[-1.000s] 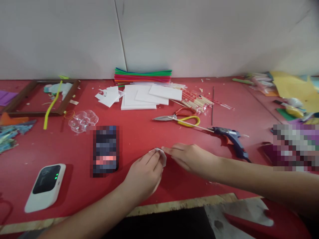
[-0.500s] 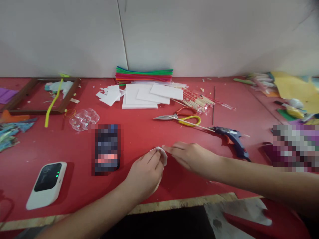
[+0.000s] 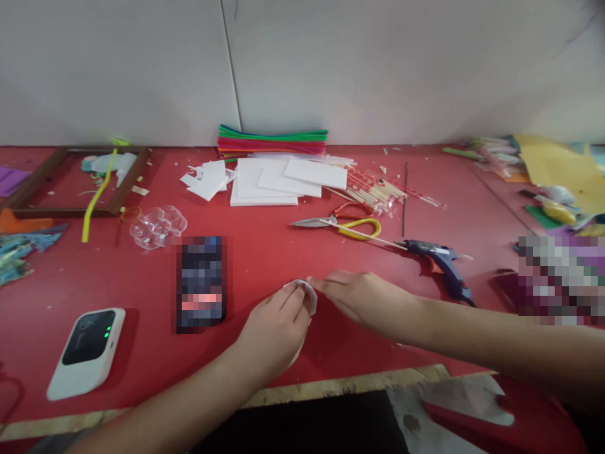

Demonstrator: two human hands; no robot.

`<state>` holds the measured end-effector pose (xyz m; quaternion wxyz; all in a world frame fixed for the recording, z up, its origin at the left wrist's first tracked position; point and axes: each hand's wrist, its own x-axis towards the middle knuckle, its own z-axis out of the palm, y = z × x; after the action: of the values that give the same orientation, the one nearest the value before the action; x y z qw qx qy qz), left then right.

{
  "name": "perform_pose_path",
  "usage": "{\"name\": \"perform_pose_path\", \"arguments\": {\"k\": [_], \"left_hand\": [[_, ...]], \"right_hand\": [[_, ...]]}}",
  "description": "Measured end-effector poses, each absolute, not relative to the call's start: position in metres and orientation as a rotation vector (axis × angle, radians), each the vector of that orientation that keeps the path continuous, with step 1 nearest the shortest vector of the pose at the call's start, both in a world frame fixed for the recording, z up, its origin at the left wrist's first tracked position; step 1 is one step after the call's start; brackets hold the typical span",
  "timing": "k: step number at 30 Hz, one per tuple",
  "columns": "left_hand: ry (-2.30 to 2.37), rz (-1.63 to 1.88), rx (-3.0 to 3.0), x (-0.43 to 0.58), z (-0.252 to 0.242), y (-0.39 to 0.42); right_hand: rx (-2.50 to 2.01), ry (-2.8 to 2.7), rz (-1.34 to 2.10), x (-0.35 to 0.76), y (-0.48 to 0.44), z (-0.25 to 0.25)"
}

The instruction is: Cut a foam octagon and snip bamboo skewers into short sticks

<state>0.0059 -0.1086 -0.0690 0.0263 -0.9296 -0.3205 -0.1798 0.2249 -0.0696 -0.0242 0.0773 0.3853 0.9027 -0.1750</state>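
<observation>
My left hand (image 3: pixel 278 321) is closed around a small white piece (image 3: pixel 311 299) that looks like foam board or card, above the red table near its front edge. Most of the piece is hidden under my fingers. My right hand (image 3: pixel 354 291) comes in from the right, fingers together, with the tips at the piece's upper right edge. Whether those tips pinch something small cannot be made out. Beyond my hands lie scissors (image 3: pixel 314 222) with red and yellow handles. A thin stick rests across them, its end at the nozzle of a blue glue gun (image 3: pixel 437 258).
White sheets (image 3: pixel 265 183), colourful pipe cleaners (image 3: pixel 271 142) and wrapped sticks (image 3: pixel 373 189) lie at the back. On the left are a phone (image 3: pixel 201 284), a white device (image 3: pixel 87 353), a clear plastic palette (image 3: pixel 158 227) and a wooden frame (image 3: pixel 35 176). Yellow sheet material (image 3: pixel 551 167) lies far right.
Both hands keep nearly the same pose at the white piece. The view has shifted very slightly; the things on the table stay put.
</observation>
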Motion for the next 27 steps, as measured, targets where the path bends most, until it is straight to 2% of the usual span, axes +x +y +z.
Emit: {"name": "perform_pose_path", "arguments": {"k": [11,27], "left_hand": [[-0.964,-0.531,-2.741,0.0066,-0.0729,-0.1088],[-1.022,-0.635,-2.718,0.0074,-0.0774,-0.1128]], "right_hand": [[1.119,2.691,-0.531,0.2199,-0.0662,-0.0187],[1.079,2.599,-0.718,0.2206,-0.0595,-0.0143]]}}
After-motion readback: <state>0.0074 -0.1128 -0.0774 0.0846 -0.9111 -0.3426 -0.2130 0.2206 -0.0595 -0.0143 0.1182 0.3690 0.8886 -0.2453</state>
